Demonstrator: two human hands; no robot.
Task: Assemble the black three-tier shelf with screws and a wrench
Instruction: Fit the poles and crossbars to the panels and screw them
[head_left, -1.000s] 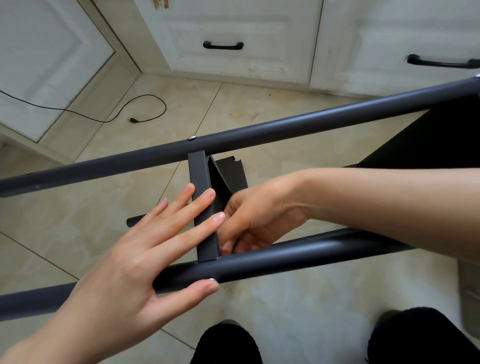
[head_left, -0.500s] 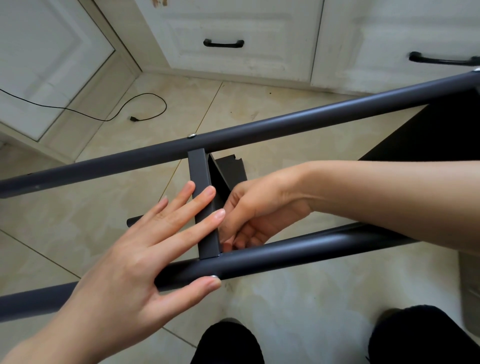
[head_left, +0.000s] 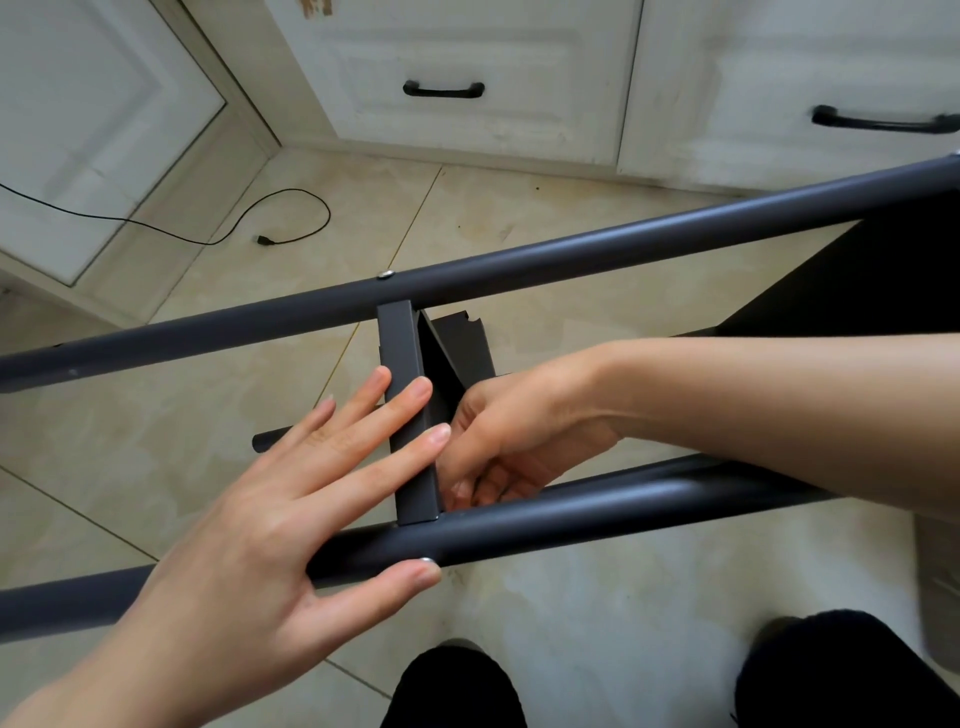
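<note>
Two dark grey tubes of the shelf frame cross the view, the far tube (head_left: 571, 249) and the near tube (head_left: 623, 509). A black shelf panel (head_left: 402, 353) stands on edge between them, under a screw head (head_left: 385, 275) in the far tube. My left hand (head_left: 270, 519) lies flat, its straight fingers pressing on the panel's edge and its thumb on the near tube. My right hand (head_left: 519, 426) reaches in from the right between the tubes, with its fingers curled at the panel's lower end. Anything inside those fingers is hidden. No wrench shows.
A large black panel (head_left: 883, 275) fills the right side behind the far tube. A short tube end (head_left: 262, 441) lies on the tiled floor beyond my left hand. A black cable (head_left: 291, 228) trails at the left. White cabinets (head_left: 467, 52) line the back. My dark-clad legs (head_left: 457, 686) are below.
The frame and both hands have shifted slightly upward in view. The left hand stays flat on the panel and the right hand stays curled beside it.
</note>
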